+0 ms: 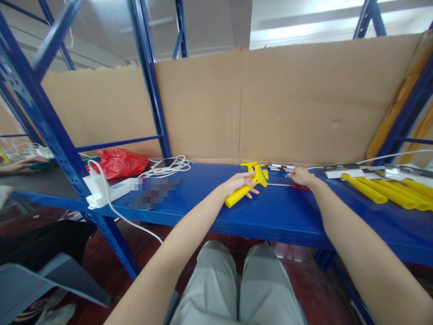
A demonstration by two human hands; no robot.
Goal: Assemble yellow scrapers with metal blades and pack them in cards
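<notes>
My left hand (239, 183) is wrapped round a yellow plastic scraper (237, 196), its round handle pointing toward me and its wide, angled head toward the back. My right hand (300, 176) is at the bench surface with its fingers pinched together; whether a small part sits between them is too fine to see. Just under that hand lies a screwdriver with a red handle (300, 187), its metal shaft pointing left toward the scraper. A small yellow piece (265, 174) rests behind the scraper head. Black-and-white packs (281, 167) lie at the back, left of my right hand.
Several yellow tube handles (368, 189) and flat packs (343, 170) cover the right of the blue bench (203, 203). A power strip (113, 192), coiled white cable (171, 167) and red bag (120, 163) sit left. Cardboard (287, 104) walls the back. Another person's hand (30, 161) shows far left.
</notes>
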